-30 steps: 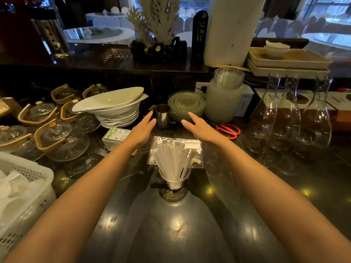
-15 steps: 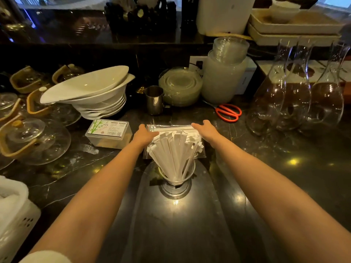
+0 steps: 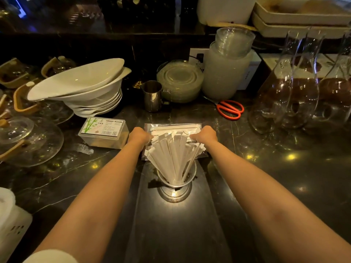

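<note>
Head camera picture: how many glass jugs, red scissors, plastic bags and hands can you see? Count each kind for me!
glass jugs: 3
red scissors: 1
plastic bag: 1
hands, the left hand and the right hand, both gripping the bag: 2
Total: 7

Table: black stone, thin pale veins, yellow light spots.
Plastic bag: clear, silvery sheen.
Wrapped sticks: plain white paper.
Metal cup: bright silver.
Scissors: orange-red handles.
Box: clear, with a white label, green bamboo print and black barcode.
Bowls: glossy white, unpatterned.
Jug: steel grey.
Plates: pale green-tinted glass, ringed pattern.
Carafes: clear glass, brown showing through.
Teapot handles: tan.
Basket: white.
Trays: cream.
</note>
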A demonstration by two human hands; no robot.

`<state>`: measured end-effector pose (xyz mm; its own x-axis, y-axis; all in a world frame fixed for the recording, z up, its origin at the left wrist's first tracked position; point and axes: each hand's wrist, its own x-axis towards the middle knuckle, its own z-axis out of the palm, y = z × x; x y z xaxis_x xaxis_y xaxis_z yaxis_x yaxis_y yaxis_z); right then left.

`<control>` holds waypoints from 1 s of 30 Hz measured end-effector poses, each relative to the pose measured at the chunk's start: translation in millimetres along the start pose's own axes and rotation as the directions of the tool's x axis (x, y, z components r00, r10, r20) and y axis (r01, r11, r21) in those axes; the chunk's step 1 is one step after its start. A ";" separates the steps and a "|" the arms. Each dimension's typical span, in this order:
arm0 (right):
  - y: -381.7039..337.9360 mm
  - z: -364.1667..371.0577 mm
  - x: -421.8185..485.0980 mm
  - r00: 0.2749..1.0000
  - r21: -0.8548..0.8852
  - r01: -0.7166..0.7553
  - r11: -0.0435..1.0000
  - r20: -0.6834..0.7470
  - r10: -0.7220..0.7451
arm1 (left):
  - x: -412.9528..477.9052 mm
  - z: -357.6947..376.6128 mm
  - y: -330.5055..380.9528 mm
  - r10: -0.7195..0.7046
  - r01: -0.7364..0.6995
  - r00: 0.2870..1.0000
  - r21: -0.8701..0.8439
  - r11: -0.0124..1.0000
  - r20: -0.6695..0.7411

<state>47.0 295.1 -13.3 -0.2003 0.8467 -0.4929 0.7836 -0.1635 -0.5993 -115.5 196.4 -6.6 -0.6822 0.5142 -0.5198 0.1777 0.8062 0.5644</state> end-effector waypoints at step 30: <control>-32.3 -35.2 -13.7 0.966 0.363 0.257 0.896 -0.086 -0.243 | -13.6 -55.6 44.7 0.361 -0.415 0.879 -0.126 0.901 -0.312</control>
<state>45.1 306.6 35.0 -0.3330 0.9014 -0.2766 0.4373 -0.1122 -0.8923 -137.7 209.1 61.4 -0.7568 0.6515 -0.0526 0.3537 0.4758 0.8053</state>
